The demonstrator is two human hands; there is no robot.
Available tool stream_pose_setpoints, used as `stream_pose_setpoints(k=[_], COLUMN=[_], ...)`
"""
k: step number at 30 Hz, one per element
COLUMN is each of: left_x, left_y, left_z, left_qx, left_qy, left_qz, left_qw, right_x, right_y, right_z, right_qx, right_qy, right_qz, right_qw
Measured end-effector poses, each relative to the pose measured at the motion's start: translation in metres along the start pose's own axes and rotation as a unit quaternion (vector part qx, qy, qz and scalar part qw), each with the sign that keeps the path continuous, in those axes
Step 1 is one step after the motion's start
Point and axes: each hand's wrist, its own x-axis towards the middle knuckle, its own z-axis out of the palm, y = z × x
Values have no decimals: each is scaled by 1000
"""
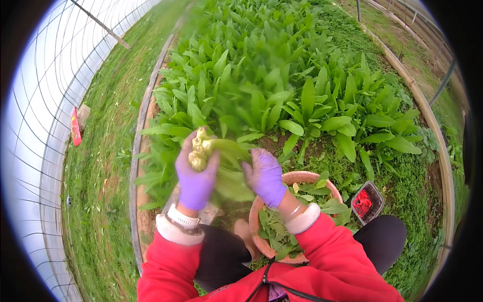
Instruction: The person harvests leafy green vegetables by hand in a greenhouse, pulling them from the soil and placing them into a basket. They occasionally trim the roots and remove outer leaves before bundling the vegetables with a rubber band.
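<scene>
My left hand [195,183], in a purple glove, is closed around the base of a bunch of leafy greens [231,183]. Its pale, knobbly stem ends [199,151] stick up between thumb and fingers. The leaves trail toward the right and are smeared by motion. My right hand [267,177], gloved the same way, has its fingers curled on the leaves at the bunch's right side; the exact hold is partly hidden. Below that hand stands a round terracotta-coloured basin [255,221] with loose green leaves [282,236] in it.
Dense leafy plants [282,85] fill the bed ahead. A small dark basket [376,195] holding red strips [362,203] stands right of the basin. Board edging [137,166] borders the bed at left, with grass and a curved greenhouse wall [40,151] beyond. A red packet [76,128] lies there.
</scene>
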Motion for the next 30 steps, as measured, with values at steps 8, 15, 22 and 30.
stream_pose_setpoints(k=[8, 15, 22, 30], left_x=[5, 20, 31, 27], left_y=[22, 32, 28, 28], left_z=[-16, -27, -29, -38], left_qx=[345, 338, 344, 383], left_qy=[-68, -163, -169, -236], left_qz=[168, 161, 145, 40], left_qw=[921, 913, 912, 892], right_x=[19, 71, 137, 127], right_y=[172, 249, 263, 279], right_z=[146, 262, 313, 315], right_qx=[-243, -127, -185, -388], right_qy=[-288, -332, -399, -458], right_qz=[-140, -189, -66, 16], right_qw=[916, 915, 896, 799])
